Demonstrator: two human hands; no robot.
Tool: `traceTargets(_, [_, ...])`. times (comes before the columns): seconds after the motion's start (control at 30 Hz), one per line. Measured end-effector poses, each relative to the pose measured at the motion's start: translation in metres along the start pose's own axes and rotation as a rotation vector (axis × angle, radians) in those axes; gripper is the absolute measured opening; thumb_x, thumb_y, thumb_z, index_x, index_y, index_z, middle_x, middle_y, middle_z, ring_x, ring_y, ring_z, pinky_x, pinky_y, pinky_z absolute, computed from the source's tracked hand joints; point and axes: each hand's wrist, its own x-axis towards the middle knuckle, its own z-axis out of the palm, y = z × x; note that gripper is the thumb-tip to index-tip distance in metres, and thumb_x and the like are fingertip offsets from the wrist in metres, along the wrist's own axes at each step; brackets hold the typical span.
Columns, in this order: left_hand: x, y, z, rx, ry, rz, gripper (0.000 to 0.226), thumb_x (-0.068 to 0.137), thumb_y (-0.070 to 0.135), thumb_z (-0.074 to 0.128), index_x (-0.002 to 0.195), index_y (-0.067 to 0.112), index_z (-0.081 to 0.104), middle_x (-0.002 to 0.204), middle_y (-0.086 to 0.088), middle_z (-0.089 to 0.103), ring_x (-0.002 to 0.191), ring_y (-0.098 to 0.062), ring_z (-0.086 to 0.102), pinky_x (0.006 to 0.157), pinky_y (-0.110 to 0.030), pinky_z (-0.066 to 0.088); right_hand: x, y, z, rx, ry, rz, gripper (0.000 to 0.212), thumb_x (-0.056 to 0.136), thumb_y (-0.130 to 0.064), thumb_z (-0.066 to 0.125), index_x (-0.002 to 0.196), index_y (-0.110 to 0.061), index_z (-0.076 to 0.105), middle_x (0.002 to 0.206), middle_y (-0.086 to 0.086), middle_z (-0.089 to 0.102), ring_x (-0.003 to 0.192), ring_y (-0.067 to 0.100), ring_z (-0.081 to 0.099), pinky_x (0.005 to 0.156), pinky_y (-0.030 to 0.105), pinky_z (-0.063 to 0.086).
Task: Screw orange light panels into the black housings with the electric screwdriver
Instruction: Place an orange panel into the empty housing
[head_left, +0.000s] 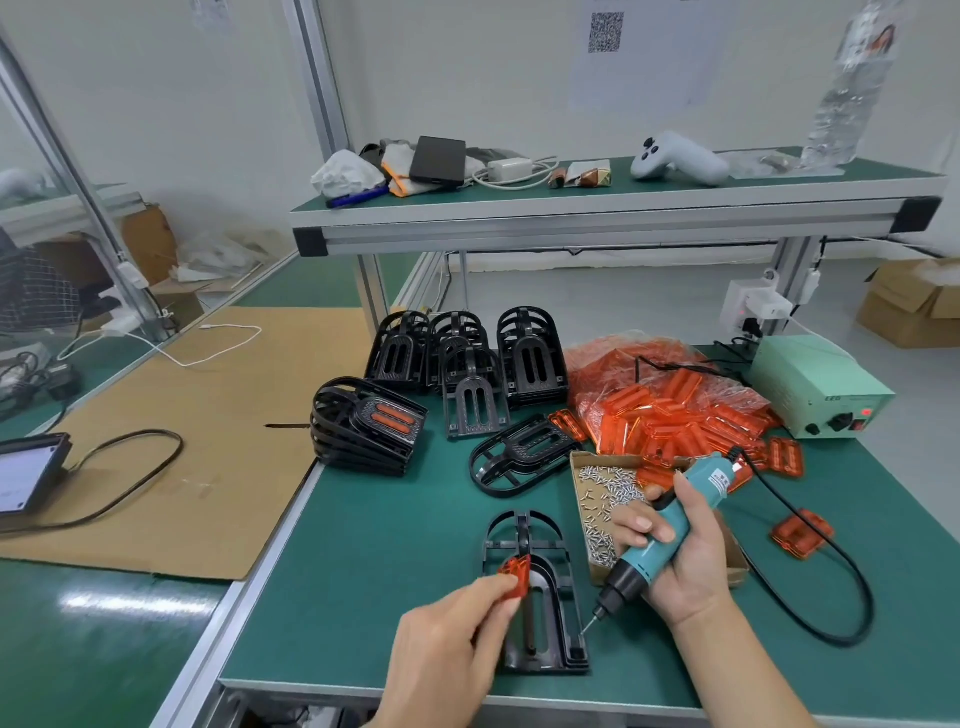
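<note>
A black housing (540, 618) lies flat near the table's front edge. My left hand (447, 644) pinches an orange light panel (517, 574) tilted over the housing's slotted part. My right hand (675, 551) grips the teal electric screwdriver (660, 540), bit pointing down-left, its tip beside the housing's right edge. A cardboard tray of small screws (605, 499) sits just behind the screwdriver.
Behind lie a bag of orange panels (670, 405), stacks of black housings (467, 353), one loose housing (519, 457) and a stack with panels fitted (369, 426). A green power supply (815, 389) stands at right; its black cable (831, 571) loops past a loose orange panel (802, 532).
</note>
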Motion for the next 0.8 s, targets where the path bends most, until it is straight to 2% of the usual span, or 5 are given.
traceTargets(0.33, [-0.002,-0.007,-0.007,-0.136,-0.088,-0.307,0.017,0.09,0.049,0.064,0.092,0.033,0.062,0.073,0.014,0.059,0.057,-0.004,0.049,0.054,-0.012,0.037,-0.001,0.0,0.0,0.011,-0.007,0.001,0.031,0.094,-0.04,0.063,0.078,-0.014,0.06,0.049,-0.006,0.038,0.054,0.009,0.043,0.047,0.019,0.041])
traceTargets(0.43, [0.001,-0.006,-0.008,-0.117,-0.148,-0.29,0.005,0.099,0.04,0.052,0.102,0.037,0.051,0.073,0.013,0.055,0.059,-0.006,0.049,0.056,-0.016,0.039,-0.001,0.0,0.001,0.008,-0.003,0.005,0.031,0.093,-0.04,0.063,0.077,-0.014,0.06,0.049,-0.006,0.038,0.054,0.009,0.043,0.047,0.018,0.04])
traceTargets(0.53, [0.01,-0.006,-0.011,-0.125,-0.263,-0.346,0.026,0.097,0.036,0.059,0.113,0.043,0.04,0.082,0.012,0.06,0.068,-0.008,0.056,0.064,-0.017,0.044,-0.001,-0.001,0.001,0.005,0.0,0.001,0.031,0.095,-0.04,0.061,0.078,-0.014,0.059,0.049,-0.007,0.036,0.055,0.009,0.042,0.047,0.018,0.039])
traceTargets(0.67, [0.033,-0.005,-0.012,-0.064,-0.348,-0.344,0.008,0.089,0.04,0.068,0.092,0.039,0.061,0.086,0.018,0.066,0.078,-0.005,0.062,0.068,-0.014,0.046,-0.001,0.0,0.0,-0.002,0.004,-0.008,0.031,0.095,-0.04,0.062,0.077,-0.014,0.059,0.049,-0.006,0.037,0.055,0.009,0.042,0.047,0.019,0.04])
traceTargets(0.8, [0.056,-0.003,-0.002,0.038,-0.43,-0.212,0.01,0.092,0.041,0.067,0.097,0.032,0.07,0.091,0.018,0.069,0.089,0.0,0.061,0.081,-0.019,0.049,-0.001,0.0,0.0,-0.01,0.007,-0.013,0.03,0.094,-0.039,0.063,0.077,-0.014,0.06,0.049,-0.006,0.037,0.055,0.009,0.043,0.047,0.019,0.04])
